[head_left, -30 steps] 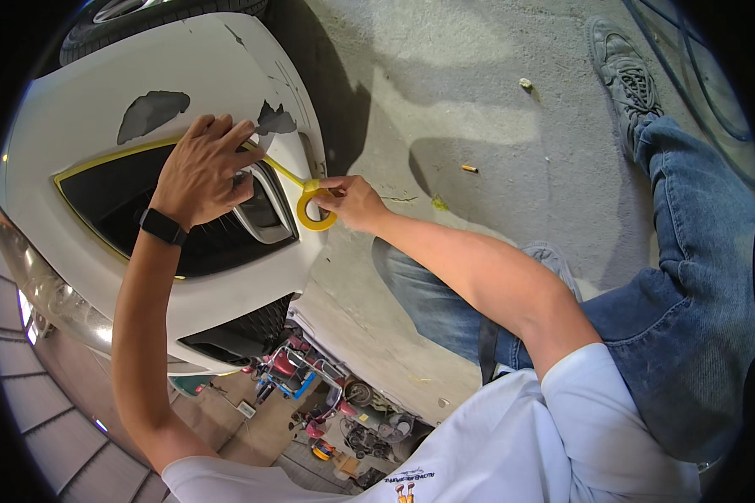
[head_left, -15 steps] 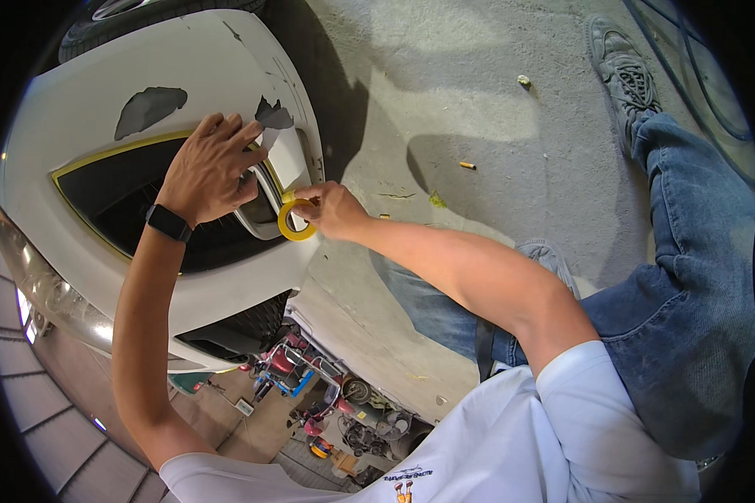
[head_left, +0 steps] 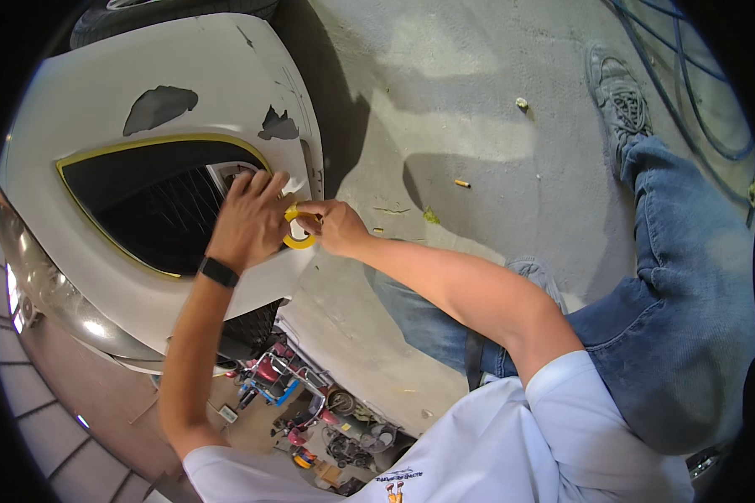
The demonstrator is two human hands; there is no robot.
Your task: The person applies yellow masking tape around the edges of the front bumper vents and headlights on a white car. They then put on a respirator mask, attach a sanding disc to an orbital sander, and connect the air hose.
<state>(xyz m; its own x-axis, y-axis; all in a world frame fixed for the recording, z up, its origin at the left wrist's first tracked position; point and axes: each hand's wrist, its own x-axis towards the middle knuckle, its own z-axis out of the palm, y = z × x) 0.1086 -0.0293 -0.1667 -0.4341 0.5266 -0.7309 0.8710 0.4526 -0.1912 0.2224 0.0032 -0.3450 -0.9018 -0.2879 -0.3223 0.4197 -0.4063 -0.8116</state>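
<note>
My right hand (head_left: 341, 228) grips a roll of yellow masking tape (head_left: 298, 244) by its rim, beside the edge of a white car bumper (head_left: 214, 75). My left hand (head_left: 250, 222), with a dark watch on the wrist, is over the bumper just left of the roll. Motion blurs its fingers, which bend near the tape; whether they pinch anything is unclear. Yellow tape (head_left: 69, 189) lines much of the rim of the bumper's dark opening (head_left: 126, 193). Beside that opening, two grey patches show on the white surface, a larger patch (head_left: 161, 109) and a smaller patch (head_left: 278, 125).
A headlight (head_left: 67, 298) lies at the car's left side. On the concrete floor (head_left: 470, 109) are a cigarette butt (head_left: 462, 184) and small scraps. Blue hoses (head_left: 688, 109) run at the upper right. Behind, at the bottom, stands red and metal machinery (head_left: 344, 411).
My left hand has moved right and nearer to me, off the upper rim of the opening and toward the tape roll. My right hand, with the roll, has shifted only slightly.
</note>
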